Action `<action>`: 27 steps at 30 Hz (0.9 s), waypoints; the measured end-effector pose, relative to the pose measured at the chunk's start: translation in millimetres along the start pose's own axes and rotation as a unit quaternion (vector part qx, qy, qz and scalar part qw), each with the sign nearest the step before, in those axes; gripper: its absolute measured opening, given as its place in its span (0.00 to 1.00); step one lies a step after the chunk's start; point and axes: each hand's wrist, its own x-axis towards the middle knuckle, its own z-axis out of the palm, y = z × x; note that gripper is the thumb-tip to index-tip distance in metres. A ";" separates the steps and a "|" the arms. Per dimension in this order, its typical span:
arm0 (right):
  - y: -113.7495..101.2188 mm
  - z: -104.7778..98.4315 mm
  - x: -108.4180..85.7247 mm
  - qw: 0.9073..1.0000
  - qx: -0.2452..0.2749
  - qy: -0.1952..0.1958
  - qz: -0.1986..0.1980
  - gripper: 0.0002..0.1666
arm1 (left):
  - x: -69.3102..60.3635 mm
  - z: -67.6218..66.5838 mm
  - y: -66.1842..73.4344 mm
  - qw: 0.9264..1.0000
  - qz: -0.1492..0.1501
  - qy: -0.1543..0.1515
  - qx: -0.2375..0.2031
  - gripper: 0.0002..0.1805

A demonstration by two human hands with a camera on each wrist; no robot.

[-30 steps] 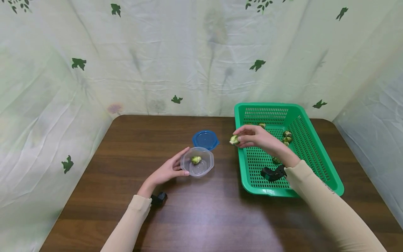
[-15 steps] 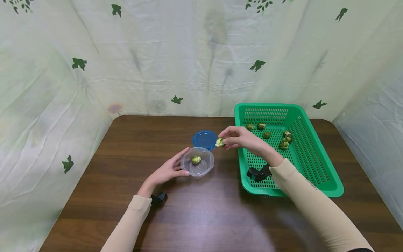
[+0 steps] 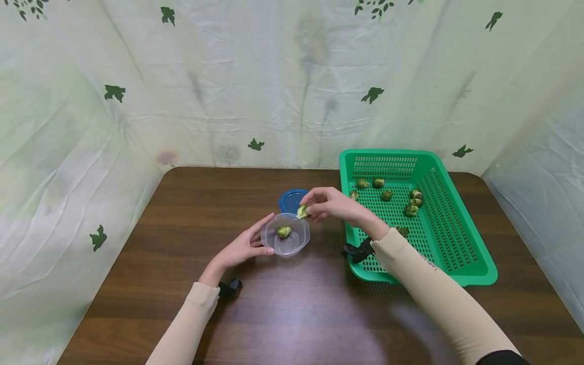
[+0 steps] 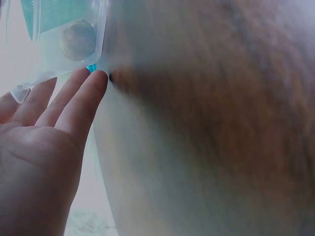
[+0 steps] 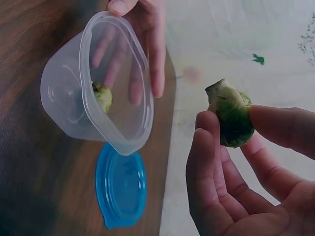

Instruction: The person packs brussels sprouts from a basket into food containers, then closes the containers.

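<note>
One sprout sits in the tub, in the middle of the head view. The right hand pinches another sprout by the tub's rim, not in yet. More sprouts lie in the basket, at the right of that frame; the other views don't show them. The left hand holds the tub's side. The lid is off; only the right wrist view shows it whole, bottom left.
</note>
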 end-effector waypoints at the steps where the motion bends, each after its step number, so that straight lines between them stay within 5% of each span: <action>1: 0.7 1.5 1.8 1.000 -0.002 -0.003 0.001 0.13 | -0.1 -0.1 -0.3 1.000 0.001 0.000 -0.001 0.47; 27: 13.7 29.9 30.1 0.993 -0.103 -0.018 0.063 0.09 | -0.4 1.2 -2.9 1.000 -0.009 -0.005 -0.027 0.47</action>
